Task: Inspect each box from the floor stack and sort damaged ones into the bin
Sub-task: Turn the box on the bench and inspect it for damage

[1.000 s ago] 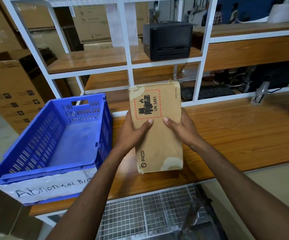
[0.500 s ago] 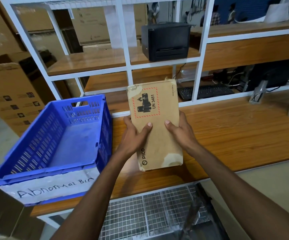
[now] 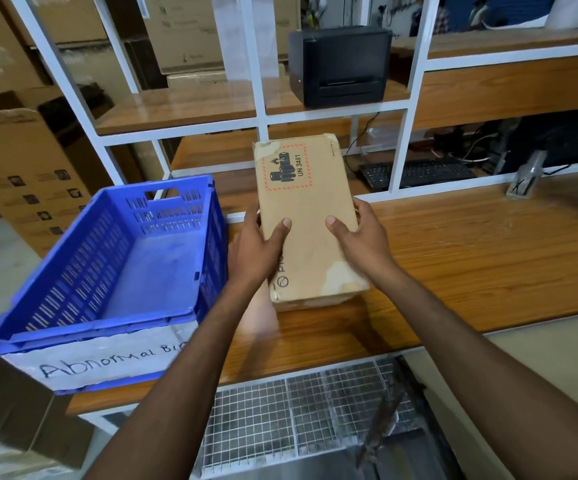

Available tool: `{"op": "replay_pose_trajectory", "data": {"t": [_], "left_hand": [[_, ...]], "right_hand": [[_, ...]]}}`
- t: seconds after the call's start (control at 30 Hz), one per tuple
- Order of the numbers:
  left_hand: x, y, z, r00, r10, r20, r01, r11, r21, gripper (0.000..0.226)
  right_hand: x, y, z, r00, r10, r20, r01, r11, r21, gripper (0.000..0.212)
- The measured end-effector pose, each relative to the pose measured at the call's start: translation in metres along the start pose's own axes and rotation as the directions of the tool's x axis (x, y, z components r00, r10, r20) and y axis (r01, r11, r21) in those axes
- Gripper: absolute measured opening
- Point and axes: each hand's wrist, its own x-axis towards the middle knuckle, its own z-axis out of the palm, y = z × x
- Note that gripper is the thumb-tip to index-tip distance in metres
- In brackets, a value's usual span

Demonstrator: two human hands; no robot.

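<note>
The left hand (image 3: 259,252) and right hand (image 3: 363,244) clasp the long sides of a brown box (image 3: 306,202) at frame centre, thumbs on top, over the tabletop (image 3: 471,265). Stiff, corner-scuffed and battery-labelled, it likely wants a gentle side grip; the blue bin (image 3: 72,271) sits lower left.

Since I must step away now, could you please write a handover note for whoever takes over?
Left hand: grips the brown box at its left edge, thumb on top.
Right hand: grips its right edge the same way.
Box: held over the wooden bench, right of the blue bin marked "Abnormal Bin"; pale scuffs show at two corners.
Done: box picked up, under inspection.
Left: judge the damage; if damaged, put it in the bin, then carry on with the rest.
</note>
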Motion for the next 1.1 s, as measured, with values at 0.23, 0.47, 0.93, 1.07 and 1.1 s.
{"op": "replay_pose_trajectory", "data": {"t": [0.23, 0.47, 0.93, 1.07, 1.1], "left_hand": [[-0.015, -0.012, 0.000, 0.963, -0.126, 0.236, 0.174, 0.966, -0.193, 0.080], [-0.015, -0.014, 0.009, 0.983, -0.094, 0.159, 0.132, 0.960, -0.248, 0.075], [-0.013, -0.021, 0.000, 0.924, -0.038, 0.380, 0.140, 0.960, -0.244, 0.096], [-0.017, -0.024, 0.002, 0.943, -0.038, 0.330, 0.137, 0.949, -0.285, 0.087], [-0.018, -0.024, 0.004, 0.951, -0.045, 0.305, 0.140, 0.945, -0.297, 0.083]], "right_hand": [[-0.003, 0.004, -0.002, 0.994, 0.068, 0.081, -0.071, 0.997, 0.034, 0.065], [-0.009, 0.012, 0.001, 0.993, 0.060, 0.105, -0.068, 0.995, 0.071, 0.072], [-0.016, 0.018, -0.003, 0.978, 0.080, 0.191, -0.112, 0.980, 0.164, 0.080], [-0.020, 0.021, -0.005, 0.971, 0.066, 0.229, -0.111, 0.975, 0.194, 0.082], [-0.020, 0.022, -0.004, 0.973, 0.067, 0.220, -0.110, 0.975, 0.192, 0.078]]}}
